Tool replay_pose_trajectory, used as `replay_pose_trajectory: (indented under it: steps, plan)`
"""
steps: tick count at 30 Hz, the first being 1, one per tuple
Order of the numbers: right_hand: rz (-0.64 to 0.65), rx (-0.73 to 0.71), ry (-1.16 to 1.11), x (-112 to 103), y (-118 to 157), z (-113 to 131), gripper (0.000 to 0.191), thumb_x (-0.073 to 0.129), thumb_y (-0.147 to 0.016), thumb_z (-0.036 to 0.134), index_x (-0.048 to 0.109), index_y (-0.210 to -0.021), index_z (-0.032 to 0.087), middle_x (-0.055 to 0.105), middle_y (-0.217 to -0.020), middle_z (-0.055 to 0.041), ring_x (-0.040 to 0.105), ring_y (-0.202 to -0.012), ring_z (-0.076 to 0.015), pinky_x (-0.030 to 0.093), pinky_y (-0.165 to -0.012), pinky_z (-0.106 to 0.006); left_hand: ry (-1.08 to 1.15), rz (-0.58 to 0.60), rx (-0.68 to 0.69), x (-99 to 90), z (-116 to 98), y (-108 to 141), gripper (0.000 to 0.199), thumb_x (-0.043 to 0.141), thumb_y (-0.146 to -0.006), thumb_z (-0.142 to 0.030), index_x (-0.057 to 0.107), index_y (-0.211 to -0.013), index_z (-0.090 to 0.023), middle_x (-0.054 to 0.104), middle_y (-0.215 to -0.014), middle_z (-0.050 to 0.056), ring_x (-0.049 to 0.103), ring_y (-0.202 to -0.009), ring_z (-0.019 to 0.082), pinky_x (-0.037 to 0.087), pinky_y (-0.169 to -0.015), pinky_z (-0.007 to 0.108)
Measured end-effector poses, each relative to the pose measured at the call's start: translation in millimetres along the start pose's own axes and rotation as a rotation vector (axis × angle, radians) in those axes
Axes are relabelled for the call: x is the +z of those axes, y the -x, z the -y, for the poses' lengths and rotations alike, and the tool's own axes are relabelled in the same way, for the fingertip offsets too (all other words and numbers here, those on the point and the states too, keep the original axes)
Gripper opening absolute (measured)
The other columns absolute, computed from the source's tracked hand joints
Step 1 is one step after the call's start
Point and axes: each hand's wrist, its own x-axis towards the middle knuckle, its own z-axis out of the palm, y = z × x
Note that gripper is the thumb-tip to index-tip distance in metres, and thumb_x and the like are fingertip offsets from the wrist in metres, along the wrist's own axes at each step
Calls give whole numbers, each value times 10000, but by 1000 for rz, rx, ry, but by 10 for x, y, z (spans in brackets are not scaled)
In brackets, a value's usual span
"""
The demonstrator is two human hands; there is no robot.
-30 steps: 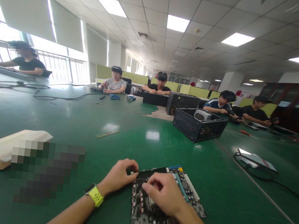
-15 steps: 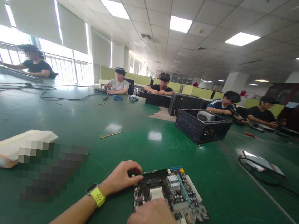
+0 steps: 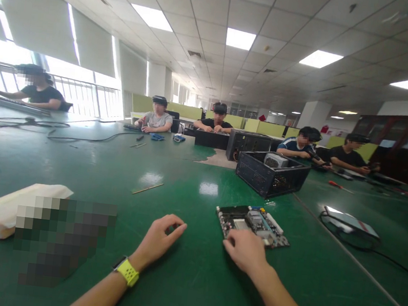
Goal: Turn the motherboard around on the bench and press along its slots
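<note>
A black motherboard [image 3: 258,223] with a pale processor socket, a silver heatsink and light and blue slots lies on the green table. My right hand [image 3: 246,250] is at its near edge, gripping it; the fingertips are partly hidden behind the hand. To the left, apart from the board, my left hand [image 3: 161,239] hovers low over the tabletop. Its fingers are loosely curved, a gap shows between thumb and forefinger, and it holds nothing. A watch with a yellow strap [image 3: 127,271] is on my left wrist.
Beyond the board stands an open black computer case [image 3: 256,178]. A device with a coiled cable [image 3: 352,224] lies at right. At left are a pale paper package [image 3: 18,200] and a blurred-out dark object [image 3: 72,241]. Several people sit around the table.
The motherboard has moved away from me and to the right with my right hand on it. My left hand has come off the board's left corner.
</note>
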Motion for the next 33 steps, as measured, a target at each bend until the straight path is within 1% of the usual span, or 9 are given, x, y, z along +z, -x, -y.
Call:
replay_pose_trajectory:
  steps: [3,7,16,20,22,24,27,30,33]
  plan:
    - [-52,273,27,8,-173,-323,273,467,-859,381,685,-826,218,706,-829,-105,658,-765,-237,403,-618,-301,2,33,-9,11,-16,11,274,492,-903,-388,661,-824,-187,676,-806,30,599,-737,176,460,-684,277]
    - [-50,297,10,38,-209,-448,251,484,-847,358,680,-860,202,701,-836,-122,663,-771,-249,405,-614,-306,12,57,-5,24,-22,26,254,512,-891,-373,669,-820,-186,677,-805,28,605,-746,180,466,-704,282]
    - [71,-19,-136,-64,101,48,246,569,-773,386,685,-713,177,679,-707,-104,628,-677,-238,382,-573,-298,-5,90,5,40,-43,25,185,530,-883,-320,661,-861,-192,670,-856,33,603,-787,181,472,-750,288]
    - [498,-345,-667,-207,342,309,289,602,-763,414,689,-938,202,685,-733,-19,605,-571,-146,394,-519,-228,13,92,49,80,-24,42,225,596,-841,-300,618,-1047,-212,648,-1026,46,592,-924,203,479,-847,328]
    - [579,-381,-909,-267,344,318,352,550,-809,421,647,-1076,214,693,-813,-12,609,-568,-127,421,-523,-219,16,100,66,94,-23,51,338,632,-818,-308,577,-1140,-222,621,-1124,63,564,-1031,231,454,-930,378]
    - [331,-280,-935,-268,248,228,313,499,-844,387,655,-1039,197,690,-852,-30,623,-654,-141,451,-597,-240,13,126,77,101,-36,58,407,647,-809,-321,546,-1192,-225,594,-1195,79,534,-1107,253,418,-991,420]
    - [-116,-136,-713,-127,8,-20,207,517,-824,313,670,-887,188,681,-922,-58,605,-878,-187,439,-806,-302,7,188,104,106,-72,62,357,634,-822,-314,562,-1160,-224,555,-1275,92,496,-1179,263,384,-1034,438]
    - [-204,-98,-598,108,-196,-241,131,543,-783,270,645,-814,194,651,-1057,-66,546,-1054,-211,380,-936,-341,-3,262,128,121,-94,61,325,623,-834,-306,587,-1149,-235,514,-1345,91,461,-1229,272,360,-1054,458]
    - [-145,-72,-587,296,-284,-320,159,498,-805,261,638,-795,188,659,-998,-63,569,-992,-194,398,-902,-326,-6,304,122,133,-92,57,418,631,-832,-327,554,-1236,-250,501,-1368,88,452,-1241,278,344,-1064,480]
